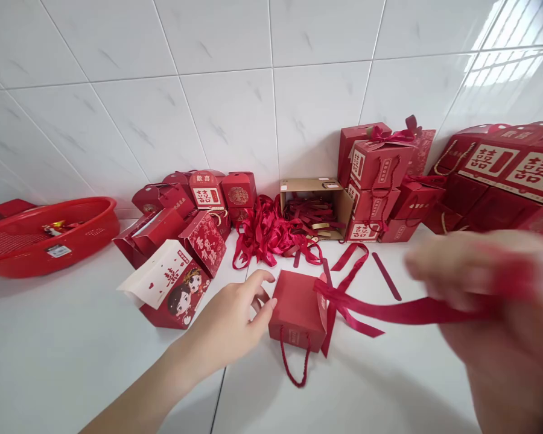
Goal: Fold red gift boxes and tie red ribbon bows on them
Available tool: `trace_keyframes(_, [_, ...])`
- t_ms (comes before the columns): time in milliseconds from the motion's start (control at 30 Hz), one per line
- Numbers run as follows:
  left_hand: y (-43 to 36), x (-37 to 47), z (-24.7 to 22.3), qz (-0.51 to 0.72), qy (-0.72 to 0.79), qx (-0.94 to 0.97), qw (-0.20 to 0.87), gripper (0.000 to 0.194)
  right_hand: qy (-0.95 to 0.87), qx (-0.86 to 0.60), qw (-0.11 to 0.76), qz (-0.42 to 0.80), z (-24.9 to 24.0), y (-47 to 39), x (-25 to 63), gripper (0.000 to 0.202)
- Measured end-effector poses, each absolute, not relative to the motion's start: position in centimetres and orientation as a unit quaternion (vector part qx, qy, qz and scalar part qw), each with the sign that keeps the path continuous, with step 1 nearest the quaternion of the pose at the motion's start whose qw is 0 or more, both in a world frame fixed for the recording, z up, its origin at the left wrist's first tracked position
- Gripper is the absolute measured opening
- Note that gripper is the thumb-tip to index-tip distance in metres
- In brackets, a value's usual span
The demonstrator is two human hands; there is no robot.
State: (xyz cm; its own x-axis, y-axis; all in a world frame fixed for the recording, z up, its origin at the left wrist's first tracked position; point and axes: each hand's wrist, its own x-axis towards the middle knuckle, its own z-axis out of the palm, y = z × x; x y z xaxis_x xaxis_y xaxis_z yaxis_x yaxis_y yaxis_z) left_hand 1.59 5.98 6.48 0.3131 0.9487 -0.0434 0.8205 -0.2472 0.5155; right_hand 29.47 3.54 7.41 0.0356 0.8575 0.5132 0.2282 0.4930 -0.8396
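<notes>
A small red box [296, 304] with a twisted rope handle lies on the white tiled surface. My left hand [235, 316] is at its left side, fingers apart and curved, with the fingertips at the box's edge. A dark red ribbon [402, 311] runs from the box's right side, where it passes through or around the edge, to my right hand [498, 301]. My right hand is blurred by motion, closed on the ribbon, which is pulled out to the right. A loose ribbon end hangs beside the box.
Behind the box are a heap of red ribbons [271, 232] and an open cardboard box [344, 208] of strips. Stacked red boxes [382, 166] stand right of it. More decorated boxes [176, 295] stand left, near a red plastic basket [85, 232]. A tiled wall [226, 120] rises behind.
</notes>
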Motion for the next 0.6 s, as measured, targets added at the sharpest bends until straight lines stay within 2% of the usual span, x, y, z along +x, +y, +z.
trace_keyframes(67, [6.3, 1.6, 6.2, 0.18, 0.557, 0.765, 0.27, 0.031, -0.666, -0.428, 0.527, 0.308, 7.1, 4.8, 26.4, 0.036])
trace_keyframes(167, [6.7, 1.8, 5.8, 0.211, 0.538, 0.746, 0.33, 0.033, -0.736, -0.433, 0.401, 0.331, 5.8, 6.9, 22.9, 0.038])
trace_keyframes(233, [6.7, 1.9, 5.5, 0.22, 0.527, 0.739, 0.356, 0.033, -0.754, -0.442, 0.351, 0.336, 4.6, 7.8, 21.8, 0.04])
trace_keyframes(600, [6.1, 2.3, 5.5, 0.212, 0.518, 0.738, 0.377, 0.034, -0.76, -0.446, 0.368, 0.298, 3.1, 7.9, 21.7, 0.031])
